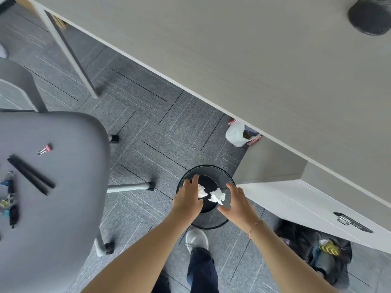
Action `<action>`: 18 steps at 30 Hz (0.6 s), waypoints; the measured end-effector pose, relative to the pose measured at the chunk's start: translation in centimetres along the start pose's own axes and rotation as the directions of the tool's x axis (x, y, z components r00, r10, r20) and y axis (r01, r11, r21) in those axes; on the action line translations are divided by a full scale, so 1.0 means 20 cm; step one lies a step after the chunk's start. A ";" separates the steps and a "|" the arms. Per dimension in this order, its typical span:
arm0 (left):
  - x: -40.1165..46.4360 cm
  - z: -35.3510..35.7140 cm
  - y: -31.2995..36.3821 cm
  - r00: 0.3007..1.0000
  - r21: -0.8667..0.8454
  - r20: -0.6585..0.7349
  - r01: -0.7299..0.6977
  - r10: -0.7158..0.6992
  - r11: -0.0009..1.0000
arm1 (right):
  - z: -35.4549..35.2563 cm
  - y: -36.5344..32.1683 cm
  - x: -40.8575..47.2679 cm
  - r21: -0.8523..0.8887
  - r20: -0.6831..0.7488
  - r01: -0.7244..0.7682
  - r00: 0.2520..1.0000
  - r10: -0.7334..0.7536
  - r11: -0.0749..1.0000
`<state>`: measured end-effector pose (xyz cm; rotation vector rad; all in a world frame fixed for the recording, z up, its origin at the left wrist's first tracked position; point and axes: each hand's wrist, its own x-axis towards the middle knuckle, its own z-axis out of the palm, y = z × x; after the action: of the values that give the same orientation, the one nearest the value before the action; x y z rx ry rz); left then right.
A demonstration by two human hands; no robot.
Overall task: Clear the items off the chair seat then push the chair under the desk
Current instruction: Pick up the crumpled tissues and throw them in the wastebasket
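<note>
The grey chair seat [63,197] fills the lower left. On it lie a pink binder clip [45,149], two black pens [30,175] side by side, and a bunch of keys [9,199] near the left edge. Both my hands hover over a black waste bin [186,176] on the floor. My left hand [187,199] and my right hand [238,205] have their fingers spread, holding nothing. Two crumpled white paper balls [216,196] show between them, inside the bin. The grey desk [254,60] runs diagonally across the top right.
A white drawer unit [306,208] stands under the desk at right, with a dark bag [321,256] beside it on the floor. A white shoe [239,135] lies under the desk edge. A black roll [370,16] sits on the desk. A second grey chair [17,85] is at far left.
</note>
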<state>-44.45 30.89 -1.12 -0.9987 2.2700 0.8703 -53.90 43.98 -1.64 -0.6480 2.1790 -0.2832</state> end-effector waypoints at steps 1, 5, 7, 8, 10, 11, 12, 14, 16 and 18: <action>0.00 0.01 0.00 1.000 -0.004 0.011 -0.003 0.003 1.000 | 0.00 0.01 0.00 -0.017 0.012 0.007 1.000 -0.007 1.000; -0.01 0.00 -0.03 0.999 0.062 0.018 0.026 -0.027 0.998 | -0.02 0.01 0.01 -0.075 0.048 0.004 0.999 0.000 0.997; -0.02 -0.05 -0.07 0.999 0.140 0.003 0.038 -0.039 0.989 | -0.03 -0.01 0.03 -0.124 0.084 0.013 0.996 -0.003 0.992; -0.02 -0.08 -0.10 0.999 0.163 -0.011 0.045 -0.043 0.986 | -0.03 -0.03 0.03 -0.153 0.109 0.027 0.994 -0.010 0.988; -0.03 -0.15 -0.17 0.998 0.198 -0.050 0.055 -0.046 0.979 | -0.03 -0.11 0.04 -0.216 0.153 0.067 0.988 -0.034 0.974; -0.04 -0.18 -0.21 0.997 0.206 -0.068 0.061 -0.048 0.977 | -0.03 -0.15 0.05 -0.247 0.166 0.090 0.985 -0.049 0.965; -0.06 -0.22 -0.25 0.995 0.203 -0.088 0.070 -0.053 0.977 | -0.03 -0.21 0.06 -0.278 0.170 0.112 0.983 -0.066 0.954; -0.09 -0.30 -0.36 0.989 0.184 -0.129 0.097 -0.073 0.978 | -0.03 -0.34 0.08 -0.319 0.176 0.155 0.979 -0.102 0.935; -0.14 -0.39 -0.48 0.981 0.157 -0.162 0.131 -0.106 0.979 | -0.01 -0.50 0.10 -0.344 0.189 0.204 0.971 -0.145 0.917; -0.19 -0.48 -0.62 0.970 0.115 -0.196 0.167 -0.142 0.979 | 0.01 -0.66 0.11 -0.367 0.200 0.244 0.963 -0.180 0.898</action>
<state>-34.41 19.22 3.39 -1.2225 2.3303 0.5753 -50.25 31.63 2.20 -1.0985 2.0223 0.0957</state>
